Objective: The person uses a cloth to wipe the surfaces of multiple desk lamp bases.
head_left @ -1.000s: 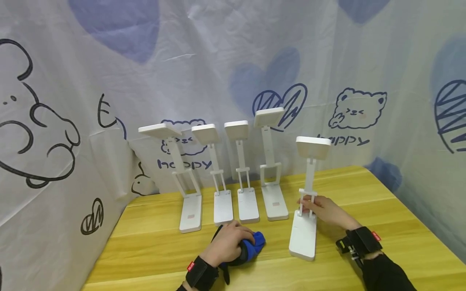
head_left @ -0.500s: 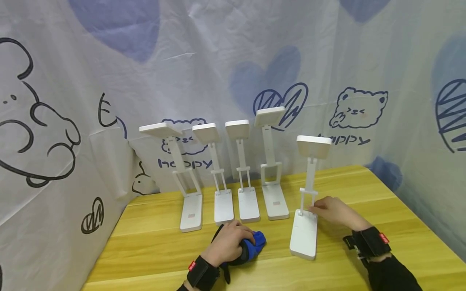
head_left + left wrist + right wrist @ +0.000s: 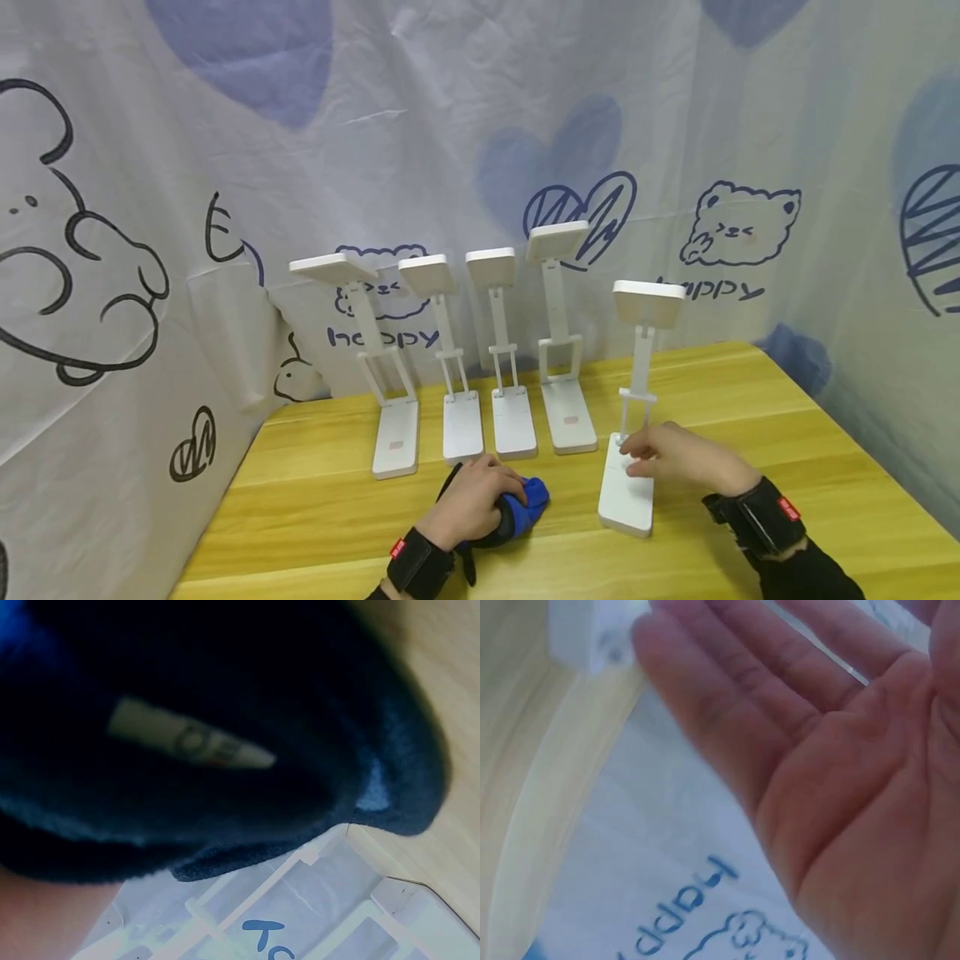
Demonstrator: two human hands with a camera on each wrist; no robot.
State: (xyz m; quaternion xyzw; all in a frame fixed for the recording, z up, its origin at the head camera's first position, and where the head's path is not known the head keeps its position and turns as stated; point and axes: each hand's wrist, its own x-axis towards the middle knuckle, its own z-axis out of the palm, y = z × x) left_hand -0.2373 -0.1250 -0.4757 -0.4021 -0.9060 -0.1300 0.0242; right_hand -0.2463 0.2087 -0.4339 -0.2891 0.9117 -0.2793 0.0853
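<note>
In the head view, my left hand (image 3: 471, 502) grips a bundled blue and black cloth (image 3: 529, 507) on the table. Up close in the left wrist view, the dark fabric (image 3: 300, 787) fills most of the picture and carries a small pale label. My right hand (image 3: 686, 458) hovers by the base of the nearest white folding desk lamp (image 3: 627, 492). Its fingers reach over that base, fairly straight in the right wrist view and holding nothing; whether the fingertips touch the lamp I cannot tell. The lamp stands unfolded, its head (image 3: 648, 305) raised on a jointed arm.
Behind the cloth several similar white desk lamps (image 3: 513, 423) stand unfolded in a row. The leftmost lamp (image 3: 396, 437) is near the table's left side. A printed white curtain (image 3: 450, 108) hangs behind and beside the wooden table (image 3: 300, 492).
My right hand has left the nearest lamp's lower struts and moved down toward the viewer, over its base. The lamps stay put. The left hand keeps its grip on the cloth.
</note>
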